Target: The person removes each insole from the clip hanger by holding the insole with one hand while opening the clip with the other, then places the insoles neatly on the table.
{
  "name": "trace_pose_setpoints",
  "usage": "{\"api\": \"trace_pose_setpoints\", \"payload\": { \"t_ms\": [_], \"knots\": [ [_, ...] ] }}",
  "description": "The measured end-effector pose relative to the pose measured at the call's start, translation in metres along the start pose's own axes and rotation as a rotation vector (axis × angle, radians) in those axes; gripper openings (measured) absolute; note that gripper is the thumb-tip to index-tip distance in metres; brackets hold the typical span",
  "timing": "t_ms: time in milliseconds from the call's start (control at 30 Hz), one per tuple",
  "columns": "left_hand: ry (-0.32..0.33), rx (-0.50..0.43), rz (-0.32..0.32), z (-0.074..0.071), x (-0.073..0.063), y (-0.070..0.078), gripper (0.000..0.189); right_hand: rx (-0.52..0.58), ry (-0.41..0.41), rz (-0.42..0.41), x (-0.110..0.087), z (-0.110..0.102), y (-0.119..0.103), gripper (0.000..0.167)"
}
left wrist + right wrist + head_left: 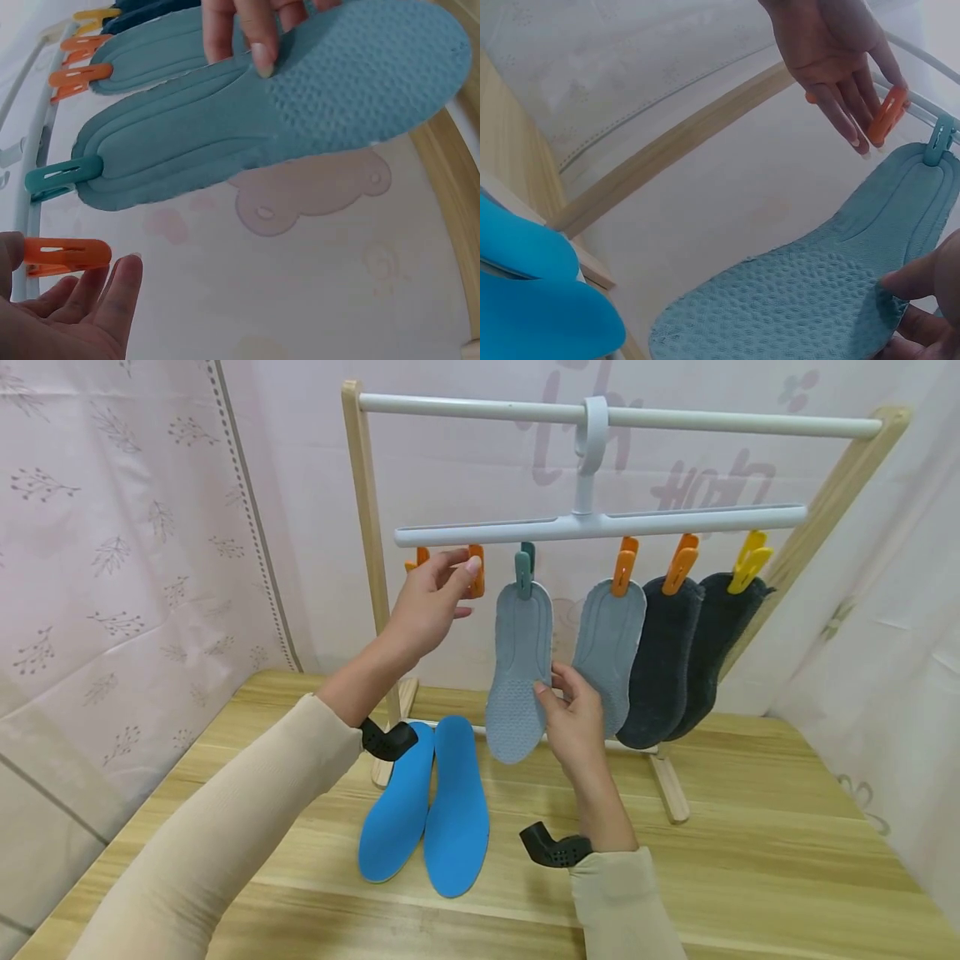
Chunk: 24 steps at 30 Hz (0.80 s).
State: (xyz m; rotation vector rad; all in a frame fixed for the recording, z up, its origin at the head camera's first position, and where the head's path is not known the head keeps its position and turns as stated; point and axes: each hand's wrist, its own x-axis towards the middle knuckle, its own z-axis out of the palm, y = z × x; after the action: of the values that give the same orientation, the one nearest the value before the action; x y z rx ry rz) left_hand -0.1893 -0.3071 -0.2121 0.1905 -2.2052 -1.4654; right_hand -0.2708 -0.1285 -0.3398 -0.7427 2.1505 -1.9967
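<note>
My left hand (431,597) is up at the hanger bar, pinching an orange clothespin (477,572) between thumb and fingers; nothing hangs from that clothespin. To its right, a green clothespin (523,572) grips the top of a grey-blue insole (517,668) with a bumpy lower half. My right hand (577,710) pinches this insole by its right edge, thumb on the front and fingers behind. In the left wrist view, the orange clothespin (67,255) lies between the thumb at the left edge and the fingers (120,300).
Another grey-blue insole (611,643) and two dark insoles (660,668) hang farther right from orange and yellow clothespins. The white hanger (675,520) hooks over a wooden-legged rack. Two blue insoles (456,810) lie on the wooden table (300,860), below my left forearm.
</note>
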Motion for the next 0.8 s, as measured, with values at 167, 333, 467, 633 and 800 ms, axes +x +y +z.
{"api": "trace_pose_setpoints", "payload": {
  "t_ms": [167, 333, 467, 633, 800],
  "knots": [
    [-0.002, 0.064, 0.042, 0.003, -0.008, -0.005, 0.053, 0.004, 0.005, -0.005, 0.0, 0.001, 0.0, 0.042],
    [-0.021, 0.168, 0.05, 0.008, -0.021, -0.009, 0.059, 0.017, 0.006, -0.009, -0.001, 0.001, -0.001, 0.04],
    [-0.044, 0.214, 0.031, 0.012, -0.033, -0.014, 0.06, 0.031, 0.004, -0.015, -0.001, 0.003, -0.001, 0.039],
    [-0.087, 0.219, 0.021, 0.02, -0.046, -0.022, 0.057, 0.023, 0.012, -0.024, -0.001, 0.004, -0.001, 0.037],
    [-0.085, 0.249, 0.088, 0.03, -0.055, -0.024, 0.056, 0.026, 0.02, -0.025, -0.002, 0.005, 0.0, 0.035]
  ]
}}
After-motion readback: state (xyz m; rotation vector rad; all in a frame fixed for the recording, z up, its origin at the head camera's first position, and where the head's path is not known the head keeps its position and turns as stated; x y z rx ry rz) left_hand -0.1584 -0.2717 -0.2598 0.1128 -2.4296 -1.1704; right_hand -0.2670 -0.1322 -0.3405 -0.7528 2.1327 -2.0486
